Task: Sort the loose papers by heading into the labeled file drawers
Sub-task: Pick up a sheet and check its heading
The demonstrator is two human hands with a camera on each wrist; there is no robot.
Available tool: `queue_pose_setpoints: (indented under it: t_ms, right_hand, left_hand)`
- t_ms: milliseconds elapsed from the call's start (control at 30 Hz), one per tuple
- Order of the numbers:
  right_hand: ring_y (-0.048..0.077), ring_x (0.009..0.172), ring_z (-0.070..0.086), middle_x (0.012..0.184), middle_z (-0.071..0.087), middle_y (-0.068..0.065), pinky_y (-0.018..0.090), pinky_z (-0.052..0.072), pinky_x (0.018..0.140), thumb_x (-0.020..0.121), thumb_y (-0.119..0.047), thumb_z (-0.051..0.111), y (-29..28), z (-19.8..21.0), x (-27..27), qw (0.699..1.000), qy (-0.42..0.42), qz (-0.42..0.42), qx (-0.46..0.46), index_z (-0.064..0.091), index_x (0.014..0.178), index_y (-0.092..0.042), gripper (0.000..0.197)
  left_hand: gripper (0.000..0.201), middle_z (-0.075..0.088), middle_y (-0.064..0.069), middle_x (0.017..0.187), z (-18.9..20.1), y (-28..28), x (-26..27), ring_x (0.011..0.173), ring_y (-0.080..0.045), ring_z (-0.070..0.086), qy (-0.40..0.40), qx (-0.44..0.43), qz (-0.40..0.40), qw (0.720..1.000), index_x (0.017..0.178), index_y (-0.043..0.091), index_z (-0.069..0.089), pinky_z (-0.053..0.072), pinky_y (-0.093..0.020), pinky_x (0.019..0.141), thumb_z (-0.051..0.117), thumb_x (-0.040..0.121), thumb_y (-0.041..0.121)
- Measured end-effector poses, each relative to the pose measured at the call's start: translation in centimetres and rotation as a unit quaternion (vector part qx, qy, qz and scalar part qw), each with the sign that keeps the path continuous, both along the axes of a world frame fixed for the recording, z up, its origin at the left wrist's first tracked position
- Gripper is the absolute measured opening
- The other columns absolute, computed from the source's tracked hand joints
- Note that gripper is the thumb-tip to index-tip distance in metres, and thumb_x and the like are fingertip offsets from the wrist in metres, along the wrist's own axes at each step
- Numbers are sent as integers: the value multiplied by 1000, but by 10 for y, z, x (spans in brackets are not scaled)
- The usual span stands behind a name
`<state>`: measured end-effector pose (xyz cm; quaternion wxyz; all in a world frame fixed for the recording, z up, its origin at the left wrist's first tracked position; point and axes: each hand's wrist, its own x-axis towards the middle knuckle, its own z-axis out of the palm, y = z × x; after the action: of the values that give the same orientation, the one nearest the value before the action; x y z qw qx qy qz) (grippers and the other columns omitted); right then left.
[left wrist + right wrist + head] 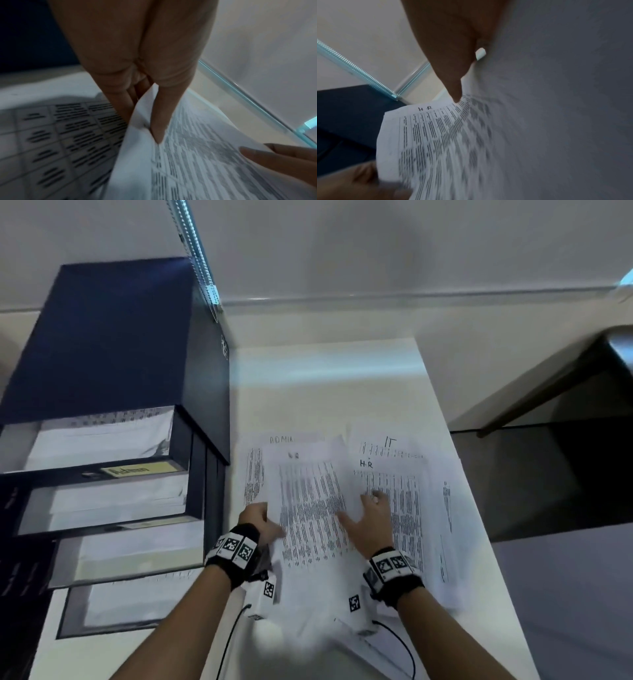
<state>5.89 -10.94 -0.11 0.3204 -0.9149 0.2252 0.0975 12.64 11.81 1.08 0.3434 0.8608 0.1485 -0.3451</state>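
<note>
Left hand (257, 520) pinches the HR sheet (310, 508) — right hand (371, 517) flat, fingers spread.
Open file drawers (113, 501) at nine o'clock.

A white table (342, 378) spreads under and ahead of both hands. Beyond it, past the fingertips, a pale wall (376, 244) rises, with a thin ledge (342, 297) running along its foot. A beaded blind cord (197, 244) hangs down the wall, ahead and to the left of the left hand. Off to the right of the right hand stands a dark desk (565, 371), apart from the white table, over grey floor (565, 594).
</note>
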Motion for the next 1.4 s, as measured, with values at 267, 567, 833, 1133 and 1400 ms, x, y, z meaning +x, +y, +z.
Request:
queue_pose_setpoints:
  t_ms: [267, 567, 833, 1133, 1400]
  right_hand:
    - [14, 75, 68, 93, 72, 4, 16, 55, 58, 73, -14, 85, -46, -7, -18, 985, 72, -64, 144, 69, 99, -9, 31]
    - [13, 79, 63, 99, 68, 5, 9, 47, 55, 72, -12, 84, -56, -4, -30, 982, 60, -106, 146, 62, 102, -13, 37]
    - [39, 123, 40, 133, 38, 20, 49, 44, 97, 67, -51, 83, -89, 5, -30, 977, 101, -169, -86, 43, 134, -9, 88]
    - [37, 120, 44, 129, 39, 18, 42, 43, 100, 73, -30, 83, -87, 1, -32, 984, 37, -167, -52, 45, 138, -7, 78]
    - [29, 117, 48, 125, 48, 11, 37, 43, 101, 72, -30, 83, -89, 2, -35, 989, -5, -138, -61, 52, 133, -11, 71]
  left_hand:
    - [45, 65, 17, 87, -9, -14, -24, 82, -3, 59, -11, -98, -72, 993, 108, 19, 67, 47, -20, 84, 88, 70, 28]
    - [24, 64, 8, 55, -9, -24, -26, 59, -16, 61, -89, -122, 56, 987, 66, 22, 62, 53, -28, 62, 84, 75, 27]
    - [33, 50, 0, 67, -8, -45, -32, 58, -15, 46, -40, -75, -101, 991, 74, 15, 52, 48, -26, 60, 53, 98, 37]
    - [33, 69, -4, 114, -9, -73, -35, 102, -19, 65, -54, -33, -203, 977, 124, 13, 61, 54, -30, 91, 63, 94, 25]
    - [27, 58, 2, 72, -16, -81, -31, 61, -11, 52, -100, -40, -117, 987, 101, 6, 65, 40, -19, 52, 48, 102, 27]
